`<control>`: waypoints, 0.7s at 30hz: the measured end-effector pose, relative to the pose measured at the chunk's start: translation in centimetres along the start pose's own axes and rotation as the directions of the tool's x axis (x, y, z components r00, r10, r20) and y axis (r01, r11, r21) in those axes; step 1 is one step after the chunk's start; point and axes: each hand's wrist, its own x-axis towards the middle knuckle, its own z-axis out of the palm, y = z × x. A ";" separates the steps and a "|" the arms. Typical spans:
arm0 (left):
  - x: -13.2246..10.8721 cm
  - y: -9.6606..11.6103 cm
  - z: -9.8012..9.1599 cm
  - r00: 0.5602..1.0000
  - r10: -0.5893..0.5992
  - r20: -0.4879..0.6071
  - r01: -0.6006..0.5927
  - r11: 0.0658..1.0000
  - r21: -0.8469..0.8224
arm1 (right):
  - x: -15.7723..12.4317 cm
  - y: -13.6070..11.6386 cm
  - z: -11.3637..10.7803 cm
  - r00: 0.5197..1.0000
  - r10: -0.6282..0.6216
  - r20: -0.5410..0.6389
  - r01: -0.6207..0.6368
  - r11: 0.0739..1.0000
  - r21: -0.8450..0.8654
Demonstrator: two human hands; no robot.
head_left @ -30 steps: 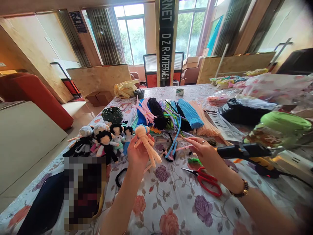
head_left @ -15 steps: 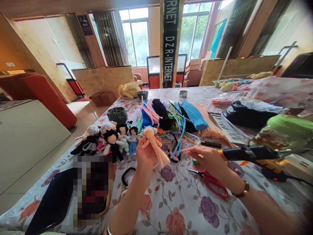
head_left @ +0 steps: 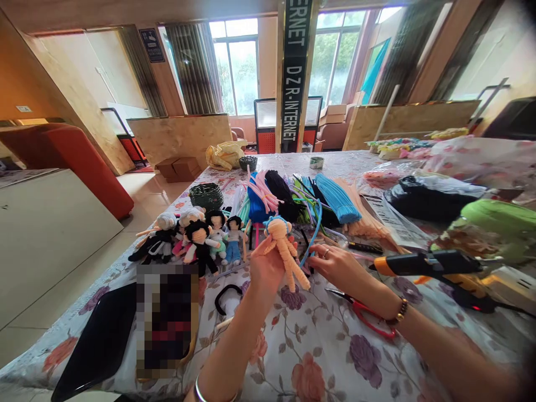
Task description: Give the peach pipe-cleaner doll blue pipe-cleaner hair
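My left hand [head_left: 268, 265] is wrapped round a peach-coloured chenille-stem doll [head_left: 287, 251] with a bit of blue about its head and long legs angled down to the right. My right hand [head_left: 335, 265] reaches over the table, fingers stretched towards the lower end of a blue chenille stem [head_left: 315, 229] and some small dark pieces; whether the fingertips touch them I cannot tell. Red-handled scissors [head_left: 368, 318] lie partly beneath my right wrist. Behind the doll are bundles of stems, among them a pink bundle [head_left: 266, 187] and a light blue bundle [head_left: 337, 198].
Several finished dolls [head_left: 201, 240] sit at the left, below a dark woven basket [head_left: 206, 195]. A black tray [head_left: 98, 338] lies at the front left. On the right rest a black-and-orange glue gun [head_left: 427, 262], a box cutter [head_left: 366, 247] and a green bag [head_left: 498, 226].
My right hand has moved left, to the blue stem's end. My left hand and the doll have shifted slightly right in the view, which has itself turned a little.
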 end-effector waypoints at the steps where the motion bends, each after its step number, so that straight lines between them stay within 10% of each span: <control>1: -0.1 0.0 0.1 1.000 -0.006 0.011 0.006 1.000 0.013 | 0.1 0.1 -0.2 1.000 -0.007 -0.010 0.007 1.000 0.002; 6: -0.3 -0.2 0.4 0.999 0.033 0.022 -0.034 0.998 0.061 | -0.4 0.7 -0.9 0.956 0.163 -0.244 -0.092 0.956 0.277; 15: -0.3 -0.9 0.7 0.979 0.038 0.200 -0.068 0.986 0.150 | -0.8 -0.5 -2.3 0.608 0.632 -0.481 -0.052 0.636 0.770; 21: -0.5 -1.6 0.9 0.974 -0.089 0.210 0.055 0.985 0.164 | -1.7 -1.3 -3.0 0.511 0.652 -0.560 0.023 0.641 0.767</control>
